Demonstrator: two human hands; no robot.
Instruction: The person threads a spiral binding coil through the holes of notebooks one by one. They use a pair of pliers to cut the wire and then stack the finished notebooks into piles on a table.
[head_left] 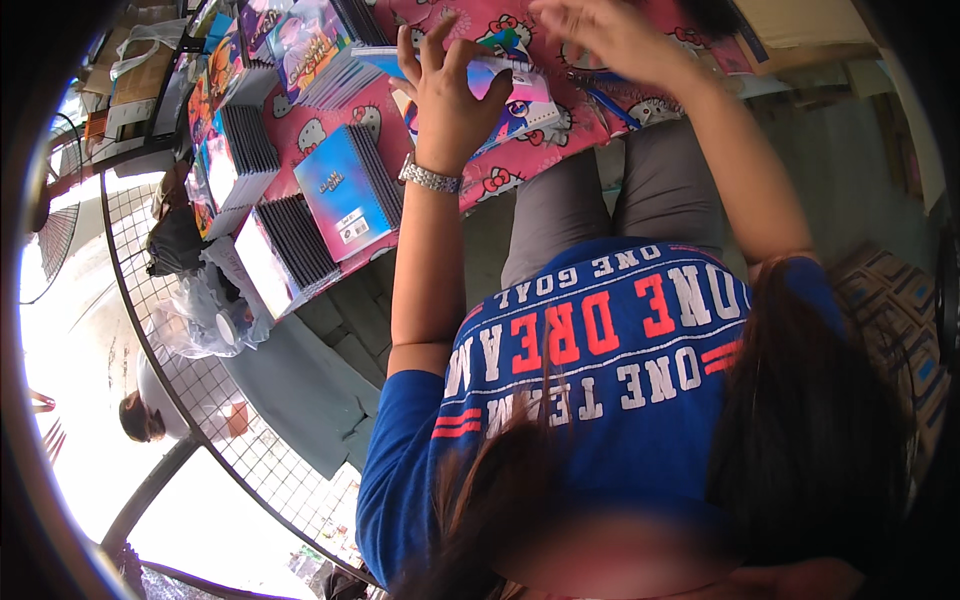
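Observation:
My left hand, with a silver wristwatch on it, lies palm down with fingers spread on a colourful notebook on the pink cartoon-print tablecloth. Its thumb rests across the cover. My right hand is blurred above the cloth further right, fingers apart, with nothing visible in it. Blue pens lie just below it. My blue printed shirt and grey trousers fill the lower middle.
Stacks of spiral notebooks stand at the table's left: a blue one, a white-topped one, more behind. A wire mesh railing and a plastic bag are left. Another person is beyond it. Cardboard boxes are right.

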